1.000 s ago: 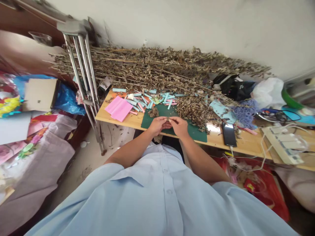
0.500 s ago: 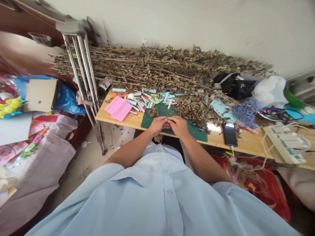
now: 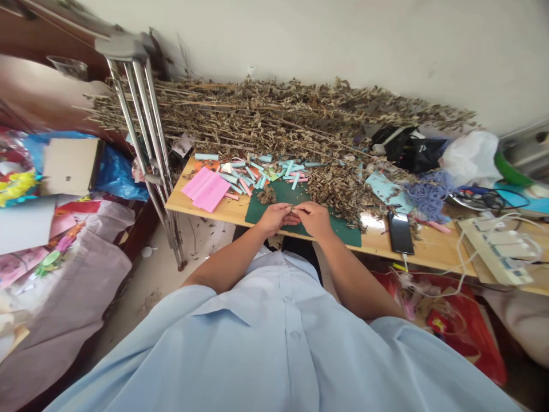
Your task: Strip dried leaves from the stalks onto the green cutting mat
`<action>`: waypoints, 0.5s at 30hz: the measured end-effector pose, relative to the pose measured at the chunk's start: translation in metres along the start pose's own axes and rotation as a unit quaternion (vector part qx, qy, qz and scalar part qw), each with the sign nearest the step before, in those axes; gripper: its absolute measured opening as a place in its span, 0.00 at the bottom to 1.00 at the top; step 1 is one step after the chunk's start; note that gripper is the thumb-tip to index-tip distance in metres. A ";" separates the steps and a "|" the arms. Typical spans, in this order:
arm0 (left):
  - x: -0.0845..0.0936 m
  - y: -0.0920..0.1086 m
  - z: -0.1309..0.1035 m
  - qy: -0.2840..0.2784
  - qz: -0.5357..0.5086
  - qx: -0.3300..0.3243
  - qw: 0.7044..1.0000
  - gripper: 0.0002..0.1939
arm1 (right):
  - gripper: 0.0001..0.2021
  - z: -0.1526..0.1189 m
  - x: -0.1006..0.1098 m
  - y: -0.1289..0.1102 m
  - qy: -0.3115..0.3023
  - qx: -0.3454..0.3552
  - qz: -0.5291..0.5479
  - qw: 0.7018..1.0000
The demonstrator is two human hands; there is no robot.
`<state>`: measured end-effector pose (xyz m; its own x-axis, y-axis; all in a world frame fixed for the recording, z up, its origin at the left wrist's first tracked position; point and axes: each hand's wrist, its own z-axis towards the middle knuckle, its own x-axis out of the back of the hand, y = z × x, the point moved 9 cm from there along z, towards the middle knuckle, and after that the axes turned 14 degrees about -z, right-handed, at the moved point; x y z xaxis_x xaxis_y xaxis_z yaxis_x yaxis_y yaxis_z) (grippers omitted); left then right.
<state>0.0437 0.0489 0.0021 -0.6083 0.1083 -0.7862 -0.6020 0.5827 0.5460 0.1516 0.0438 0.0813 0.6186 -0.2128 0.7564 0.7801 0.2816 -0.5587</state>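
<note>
My left hand (image 3: 275, 218) and my right hand (image 3: 313, 218) meet fingertip to fingertip over the front of a green cutting mat (image 3: 347, 232). Both are closed in a pinch on something small and brownish, perhaps a bit of dried leaf; it is too small to name surely. Just beyond my left hand lies a crumbled clump of dried leaf (image 3: 266, 196). A larger heap of dry leaves (image 3: 337, 189) covers the mat's right part, beyond my right hand. Several rolled blue and pink paper tubes (image 3: 245, 174) lie behind the mat, and folded pink paper (image 3: 206, 189) is to the left.
Long dried plant stalks (image 3: 257, 114) lie along the wall. Metal crutches (image 3: 148, 126) lean at the table's left end. To the right are a plugged-in phone (image 3: 401, 233), blue yarn (image 3: 431, 194), a white power strip (image 3: 497, 252) with cables and a plastic bag (image 3: 469, 157).
My hands stay together in almost the same place, with only slight finger movement. The whole view has shifted very slightly; nothing else has visibly moved.
</note>
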 end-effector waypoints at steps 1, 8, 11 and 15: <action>0.001 0.000 0.001 0.001 -0.004 0.001 1.000 0.09 | 0.07 -0.001 -0.001 -0.002 0.007 0.008 0.000 1.000; 0.007 0.002 0.006 -0.012 -0.054 -0.008 0.998 0.07 | 0.10 -0.007 -0.007 -0.010 0.054 0.034 -0.019 0.998; 0.008 0.003 0.006 -0.009 -0.070 -0.013 0.997 0.07 | 0.10 -0.007 -0.006 -0.005 0.048 0.017 0.020 0.998; 0.010 0.005 0.003 -0.005 -0.080 -0.007 0.997 0.08 | 0.12 -0.007 -0.004 0.013 0.043 -0.070 0.073 0.994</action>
<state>0.0362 0.0552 -0.0036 -0.4999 0.0229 -0.8658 -0.6977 0.5817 0.4182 0.1598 0.0416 0.0685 0.7271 -0.2610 0.6350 0.6832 0.1841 -0.7067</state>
